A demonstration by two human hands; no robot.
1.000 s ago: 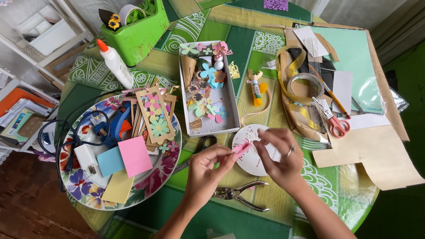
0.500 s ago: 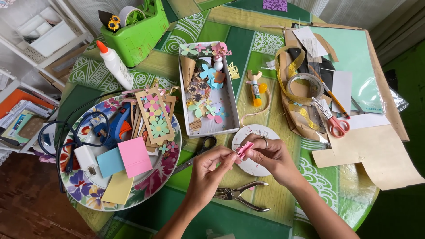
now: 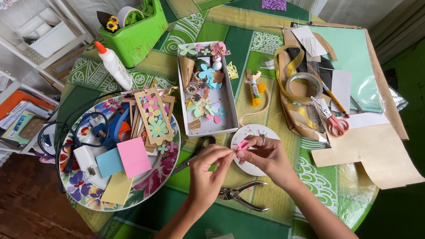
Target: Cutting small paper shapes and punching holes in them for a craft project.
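Note:
Both hands meet over the front middle of the round table. My left hand (image 3: 208, 170) and my right hand (image 3: 264, 158) pinch a small pink paper piece (image 3: 242, 144) between their fingertips. Under them lies a small white round plate (image 3: 255, 132). A metal hole punch plier (image 3: 241, 194) rests on the table just below my hands. Black-handled scissors (image 3: 200, 148) lie to the left of my left hand.
A large floral plate (image 3: 146, 194) at left holds coloured paper squares, flower-decorated bookmarks, a blue glue gun (image 3: 116, 125) and cables. A white tray (image 3: 225, 116) of paper flowers stands centre. A glue bottle (image 3: 113, 65), green caddy (image 3: 137, 35), tape roll (image 3: 303, 84) and pink-handled scissors (image 3: 333, 121) lie around.
My hands drew closer together over the white plate, and the pink piece shifted slightly right and up between the fingertips. Nothing else on the table moved.

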